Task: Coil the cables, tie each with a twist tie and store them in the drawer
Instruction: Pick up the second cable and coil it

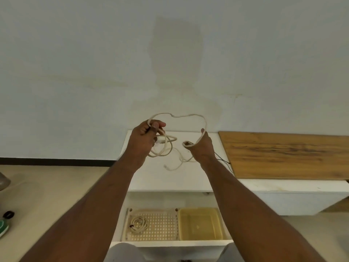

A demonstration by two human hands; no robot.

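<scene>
A cream-white cable (179,116) arches between my two raised hands above a white cabinet top (170,178). My left hand (146,136) is closed around a few hanging loops of it. My right hand (202,145) pinches the cable farther along, with a strand running over its fingers. The cable's loose tail and plug (167,167) rest on the cabinet top. Below, the open drawer (170,244) holds a coiled, tied cable (139,223) lying in a perforated beige tray (160,224).
A yellowish clear tub (200,225) sits in the drawer's right half. A thin black wire (222,159) lies at the cabinet's right edge beside a wooden board (287,154). A shoe (3,226) and a dark object lie on the floor at left. A wall stands behind.
</scene>
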